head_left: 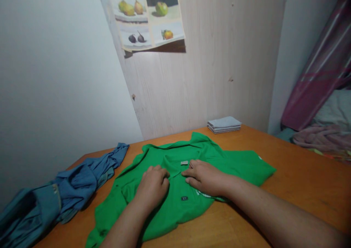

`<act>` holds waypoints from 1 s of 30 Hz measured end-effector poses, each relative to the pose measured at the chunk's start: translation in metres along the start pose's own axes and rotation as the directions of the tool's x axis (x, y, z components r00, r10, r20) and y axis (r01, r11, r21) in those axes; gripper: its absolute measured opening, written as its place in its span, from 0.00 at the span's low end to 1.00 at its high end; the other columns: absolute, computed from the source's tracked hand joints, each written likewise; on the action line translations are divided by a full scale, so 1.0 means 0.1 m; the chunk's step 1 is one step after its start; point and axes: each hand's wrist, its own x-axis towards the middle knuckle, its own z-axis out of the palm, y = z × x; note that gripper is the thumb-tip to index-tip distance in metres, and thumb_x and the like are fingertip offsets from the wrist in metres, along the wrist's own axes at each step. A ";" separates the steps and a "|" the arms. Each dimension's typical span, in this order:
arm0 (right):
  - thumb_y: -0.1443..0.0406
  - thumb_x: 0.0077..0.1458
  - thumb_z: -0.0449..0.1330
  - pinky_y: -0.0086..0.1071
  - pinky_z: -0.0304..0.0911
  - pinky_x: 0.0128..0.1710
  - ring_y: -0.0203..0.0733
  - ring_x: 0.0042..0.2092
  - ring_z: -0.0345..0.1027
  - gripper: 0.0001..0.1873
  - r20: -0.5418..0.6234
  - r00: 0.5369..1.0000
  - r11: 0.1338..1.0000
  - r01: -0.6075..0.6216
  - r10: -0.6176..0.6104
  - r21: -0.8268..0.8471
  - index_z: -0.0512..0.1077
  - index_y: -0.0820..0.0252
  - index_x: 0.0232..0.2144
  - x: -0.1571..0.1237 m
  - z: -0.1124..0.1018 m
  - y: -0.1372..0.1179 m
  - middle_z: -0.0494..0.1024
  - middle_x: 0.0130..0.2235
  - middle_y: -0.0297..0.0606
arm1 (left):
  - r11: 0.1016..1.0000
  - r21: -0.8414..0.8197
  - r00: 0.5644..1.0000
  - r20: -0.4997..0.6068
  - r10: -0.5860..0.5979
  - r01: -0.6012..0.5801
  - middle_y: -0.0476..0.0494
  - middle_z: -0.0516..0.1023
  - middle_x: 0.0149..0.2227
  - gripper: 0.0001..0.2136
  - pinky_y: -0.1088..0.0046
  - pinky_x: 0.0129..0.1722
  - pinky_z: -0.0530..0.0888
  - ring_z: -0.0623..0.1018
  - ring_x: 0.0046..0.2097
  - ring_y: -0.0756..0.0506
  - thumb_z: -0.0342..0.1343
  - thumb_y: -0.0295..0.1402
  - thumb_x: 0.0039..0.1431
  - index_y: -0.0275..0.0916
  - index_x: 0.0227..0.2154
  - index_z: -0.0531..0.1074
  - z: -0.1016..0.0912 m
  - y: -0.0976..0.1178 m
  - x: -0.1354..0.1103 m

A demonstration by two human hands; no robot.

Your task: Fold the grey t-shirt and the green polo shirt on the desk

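The green shirt (236, 164) lay spread front-up in the middle of the bench (301, 175), collar toward twelve o'clock, with both our hands on its chest just below the neck label (184, 163). Our left hand (153, 184) sat at about eight o'clock of the label with its fingers curled under. We could not tell whether that grip had pinched any cloth or only pressed on it. Our right hand (204, 176), at four o'clock of the label, lay flat and open, fingers stretched along the placket and holding nothing. Its weight seemed to pin the fabric smooth.

We counted one green shirt and two hands. One crumpled blue garment (79, 182) lay at nine o'clock, touching the shirt's edge. A stack of what looked like two folded cloths (224, 124) sat at one o'clock against the wall, well apart. One fruit picture (148, 19) hung above.
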 end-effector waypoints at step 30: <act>0.71 0.57 0.53 0.33 0.62 0.51 0.44 0.48 0.72 0.17 -0.133 0.978 0.958 -0.122 0.160 0.258 0.79 0.59 0.44 0.00 0.05 0.14 0.81 0.45 0.41 | 0.946 -0.293 0.979 0.103 0.175 -0.138 0.41 0.74 0.59 0.19 0.48 0.65 0.57 0.71 0.60 0.39 0.44 0.37 0.69 0.48 0.59 0.69 0.04 0.14 -0.11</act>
